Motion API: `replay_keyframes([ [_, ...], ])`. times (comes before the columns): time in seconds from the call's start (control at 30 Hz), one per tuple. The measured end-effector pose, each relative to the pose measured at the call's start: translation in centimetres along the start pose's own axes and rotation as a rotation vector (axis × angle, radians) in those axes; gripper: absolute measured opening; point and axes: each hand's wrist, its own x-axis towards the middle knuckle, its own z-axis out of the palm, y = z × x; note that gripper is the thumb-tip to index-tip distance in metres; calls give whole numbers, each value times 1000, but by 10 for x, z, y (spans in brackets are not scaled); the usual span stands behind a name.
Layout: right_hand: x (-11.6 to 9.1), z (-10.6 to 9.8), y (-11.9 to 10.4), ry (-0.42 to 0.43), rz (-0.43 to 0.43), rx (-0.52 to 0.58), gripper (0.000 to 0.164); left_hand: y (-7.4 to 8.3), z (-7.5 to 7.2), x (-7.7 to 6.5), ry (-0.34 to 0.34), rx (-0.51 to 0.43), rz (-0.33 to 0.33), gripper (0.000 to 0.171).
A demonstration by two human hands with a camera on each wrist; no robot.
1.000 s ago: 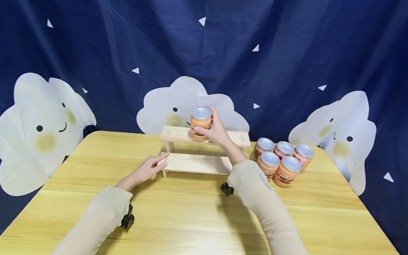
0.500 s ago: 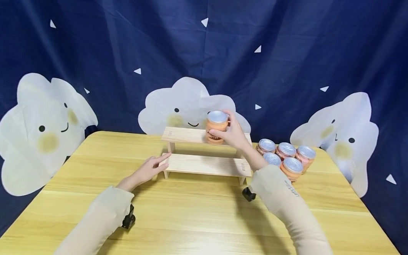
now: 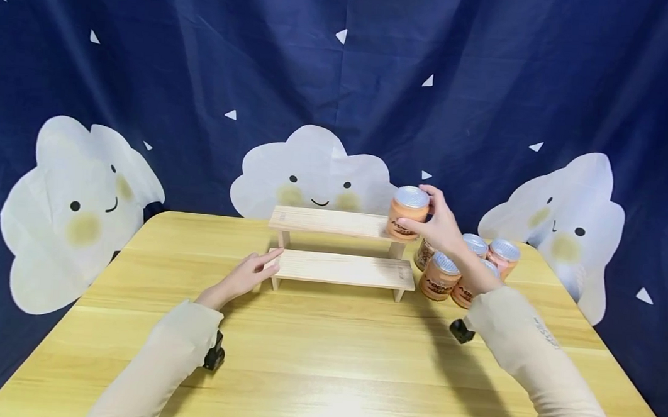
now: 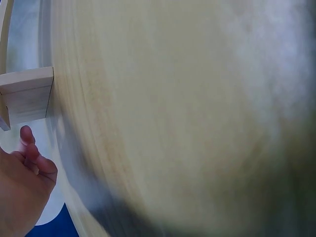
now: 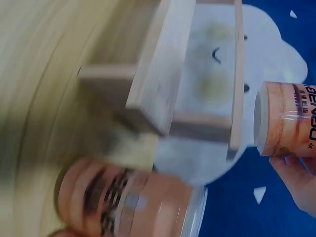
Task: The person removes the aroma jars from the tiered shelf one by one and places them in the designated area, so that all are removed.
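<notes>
An orange jar [image 3: 404, 221] with a silvery lid is gripped by my right hand [image 3: 441, 223], thumb and fingers round its side. The jar is raised by the right end of the upper shelf of a two-tier wooden rack [image 3: 336, 268]; in the right wrist view the held jar [image 5: 286, 118] hangs apart from the rack. My left hand [image 3: 242, 276] touches the left end of the lower shelf with its index finger stretched out. In the left wrist view my left hand [image 4: 24, 187] appears just beside the rack's end [image 4: 29, 96].
Several more lidded jars [image 3: 439, 280] stand grouped on the wooden table [image 3: 316, 340] to the right of the rack, partly hidden by my right forearm. A dark blue curtain [image 3: 263, 53] with cloud prints hangs behind the table.
My right hand has carried the orange jar rightward, from over the middle of the upper shelf to its right end. The left hand has stayed at the lower shelf's left end.
</notes>
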Motion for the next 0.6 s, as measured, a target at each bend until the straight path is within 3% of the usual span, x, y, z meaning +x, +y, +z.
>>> replay_keyframes([
  [0.27,-33,-41,-11,50,11,-32,68,3,-1,-1,-10,-23,-5,49],
  [0.6,-59,-96,41,163,57,-101,70,4,-1,-1,-13,-13,-3,49],
])
